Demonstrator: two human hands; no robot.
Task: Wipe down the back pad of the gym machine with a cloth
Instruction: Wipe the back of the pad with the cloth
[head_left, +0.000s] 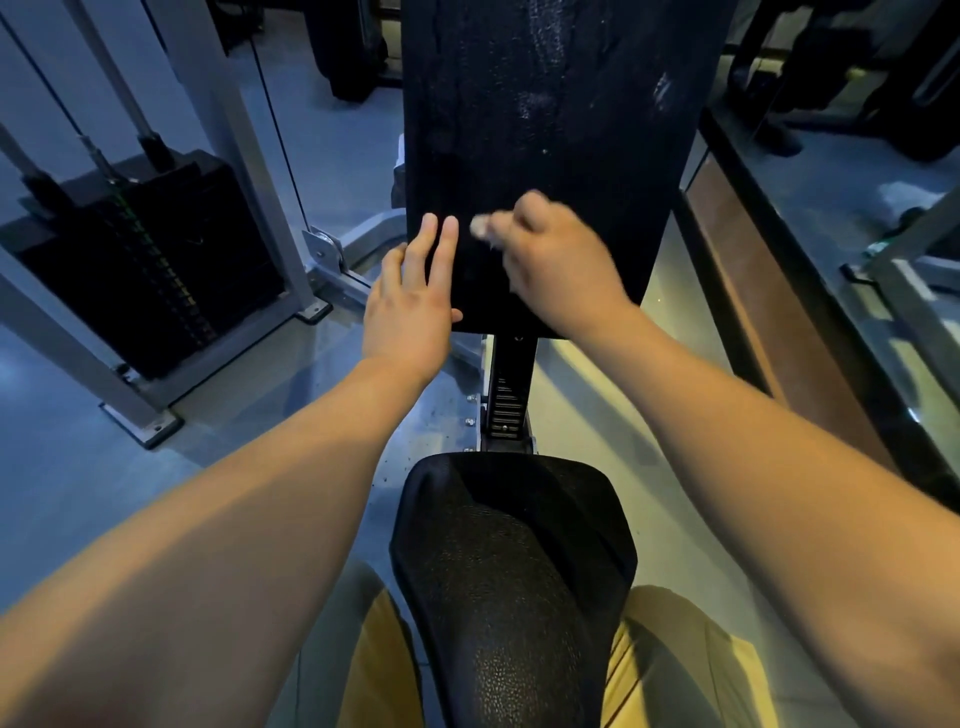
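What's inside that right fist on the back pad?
A pale cloth peeks out of the right hand against the back pad; the hand covers the rest of it.

- Floor (67, 467): smooth, grey-blue, dimly lit; a yellowish patch of light (582, 415) lay right of centre.
- Weight stack (156, 270): black plates, at left, with a column of small coloured marks down its front.
- Frame uprights (254, 171): pale grey metal, on either side of the weight stack, standing on flat base plates (143, 423) on the floor.
- Cables (52, 88): thin, dark, slanting down to the top of the stack.
- Brown panel (779, 322): at right, dark-edged, material unclear.
- Far equipment (353, 52): dark, shapes indistinct.
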